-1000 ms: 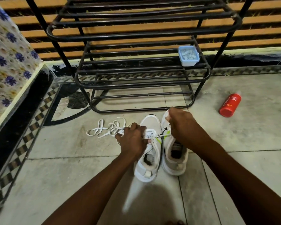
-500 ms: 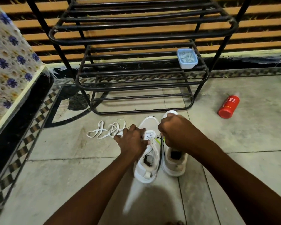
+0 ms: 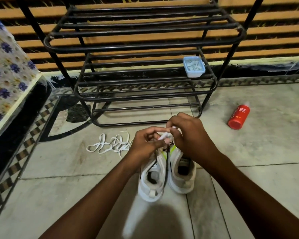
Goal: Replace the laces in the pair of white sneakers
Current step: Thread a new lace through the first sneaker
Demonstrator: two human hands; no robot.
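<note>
Lace (image 3: pixel 164 136) end pinched above sneakers (image 3: pixel 181 176) on near floor (image 3: pixel 59 195).
Left hand (image 3: pixel 145 144) & right hand (image 3: pixel 190 137) both grip it; prob. light, limp, slippery – hold by stiff tip. Spare lace (image 3: pixel 109 145) lies left.

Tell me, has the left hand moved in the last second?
Yes. The left hand has moved forward along the left sneaker, from its tongue to over its toe, toward the shoe rack, meeting the right hand; both pinch a lace.

white sneakers (image 3: pixel 152 188) side by side, upright (heels nearest) | white lace (image 3: pixel 109 145) heaped left
</note>
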